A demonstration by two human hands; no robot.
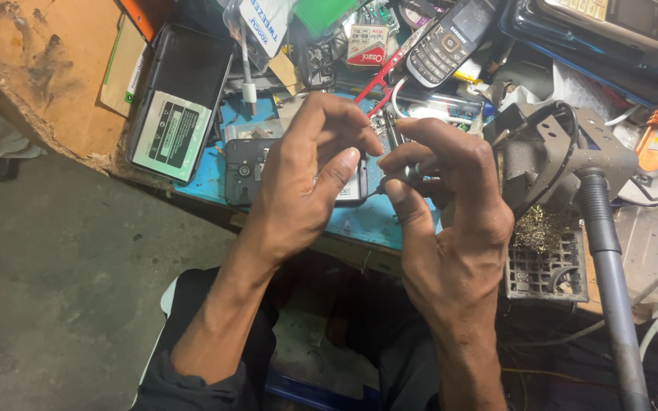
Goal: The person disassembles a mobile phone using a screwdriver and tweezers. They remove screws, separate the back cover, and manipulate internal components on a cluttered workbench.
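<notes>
— Both hands sat nearest the lens. What did each have?
— In my right hand (pixel 451 228) the grip was closed on a thin dark tool (pixel 409 176), tip toward the opened black phone (pixel 249 171) on the blue tabletop (pixel 359 221). My left hand (pixel 306 179) hung half curled over that phone; whether its grip held anything, I couldn't tell.
— How far along?
— Its back was off, and I judged the work inside unfinished.
— Counts?
— Two hands, one tool, one opened phone, two keypad phones (pixel 445 42) behind, one red tweezers (pixel 382 72)
</notes>
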